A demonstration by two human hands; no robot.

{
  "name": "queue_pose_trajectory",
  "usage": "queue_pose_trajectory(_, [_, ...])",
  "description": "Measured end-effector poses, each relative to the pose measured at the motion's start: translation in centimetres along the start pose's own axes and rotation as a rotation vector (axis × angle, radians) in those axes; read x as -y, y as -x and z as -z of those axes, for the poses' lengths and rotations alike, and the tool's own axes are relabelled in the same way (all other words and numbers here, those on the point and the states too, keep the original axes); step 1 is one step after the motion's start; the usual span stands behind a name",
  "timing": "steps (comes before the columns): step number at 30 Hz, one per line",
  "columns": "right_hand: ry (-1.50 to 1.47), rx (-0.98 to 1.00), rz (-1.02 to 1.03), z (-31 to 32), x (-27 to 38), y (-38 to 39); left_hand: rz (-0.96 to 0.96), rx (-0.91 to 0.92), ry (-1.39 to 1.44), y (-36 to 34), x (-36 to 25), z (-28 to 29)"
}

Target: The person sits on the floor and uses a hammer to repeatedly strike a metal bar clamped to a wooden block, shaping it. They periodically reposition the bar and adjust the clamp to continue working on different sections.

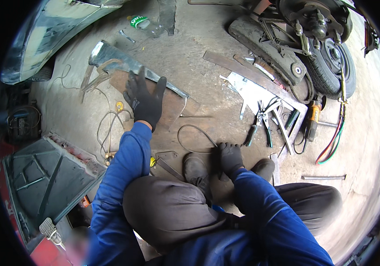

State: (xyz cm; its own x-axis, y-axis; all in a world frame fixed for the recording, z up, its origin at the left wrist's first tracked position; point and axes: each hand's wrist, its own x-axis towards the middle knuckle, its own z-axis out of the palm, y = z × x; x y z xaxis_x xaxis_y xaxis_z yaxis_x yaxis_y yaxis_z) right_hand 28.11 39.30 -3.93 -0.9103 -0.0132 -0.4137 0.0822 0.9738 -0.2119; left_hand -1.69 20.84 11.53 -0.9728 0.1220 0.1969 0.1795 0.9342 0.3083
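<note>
My left hand (145, 101), in a black glove, is open with its fingers spread. Its fingertips reach over the near edge of a long, bent grey sheet-metal piece (130, 64), which slants across the floor; whether they press on it I cannot tell. Beneath that hand lies a flat brown, rusty plate (121, 82), and a clamp-like metal tool (93, 84) sits by the sheet's left end. Between my shoes, my right hand (230, 158), gloved too, is closed with the knuckles up. Whatever it grips is mostly hidden under the fist.
Snips (261, 122) and a bare metal sheet (247, 86) lie right of centre, near an orange-and-black power tool (314, 117). A wheel (334, 66) is at far right. A green-labelled bottle (143, 23) lies at the back; a dark panel (44, 173) rests at left.
</note>
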Motion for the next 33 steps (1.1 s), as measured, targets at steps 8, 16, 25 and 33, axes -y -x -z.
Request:
queue_pose_trajectory(8, [0.074, 0.205, -0.027, 0.5, 0.5, -0.3, 0.016, -0.032, -0.112, 0.2, 0.0, -0.8])
queue_pose_trajectory(16, [0.319, 0.311, -0.003, 2.4, -8.2, 0.2, 0.012, -0.055, -0.138, 0.2, 0.3, -1.4])
queue_pose_trajectory(25, [0.356, 0.691, -0.313, 11.2, -26.7, 9.2, -0.016, -0.102, -0.118, 0.0, 0.7, -2.0])
queue_pose_trajectory(33, [-0.513, 0.014, -0.164, 19.0, -14.0, -1.4, 0.005, -0.263, 0.075, 0.9, 1.5, -0.9])
